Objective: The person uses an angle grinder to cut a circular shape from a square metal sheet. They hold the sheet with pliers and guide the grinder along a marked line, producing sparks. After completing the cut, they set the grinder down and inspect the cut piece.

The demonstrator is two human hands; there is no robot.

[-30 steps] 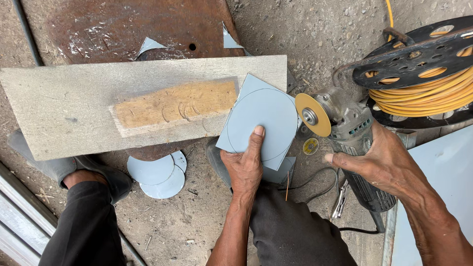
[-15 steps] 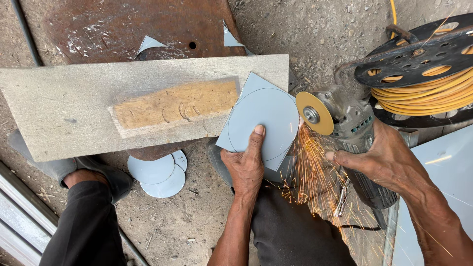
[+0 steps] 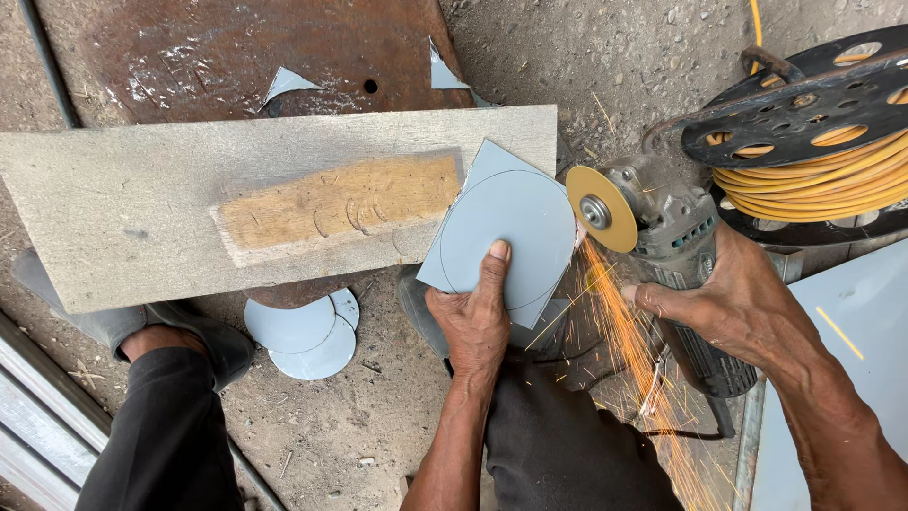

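My left hand (image 3: 478, 317) presses a grey-blue metal sheet piece (image 3: 501, 222) with a scribed circle onto the end of a wooden board (image 3: 236, 203). My right hand (image 3: 733, 303) grips the body of an angle grinder (image 3: 667, 246). Its yellow disc (image 3: 602, 208) touches the sheet's right edge. Orange sparks (image 3: 624, 341) spray downward between my hands.
Several cut grey discs (image 3: 307, 331) lie on the ground under the board. A rusty steel plate (image 3: 255, 57) with sheet offcuts sits behind the board. A reel of orange cable (image 3: 813, 142) stands at right, a pale sheet (image 3: 832, 378) at lower right. My legs and shoes are below.
One second ago the disc spun clear of the sheet with no sparks. Since then it has met the sheet's right edge and sparks fly downward. My left hand has stayed put.
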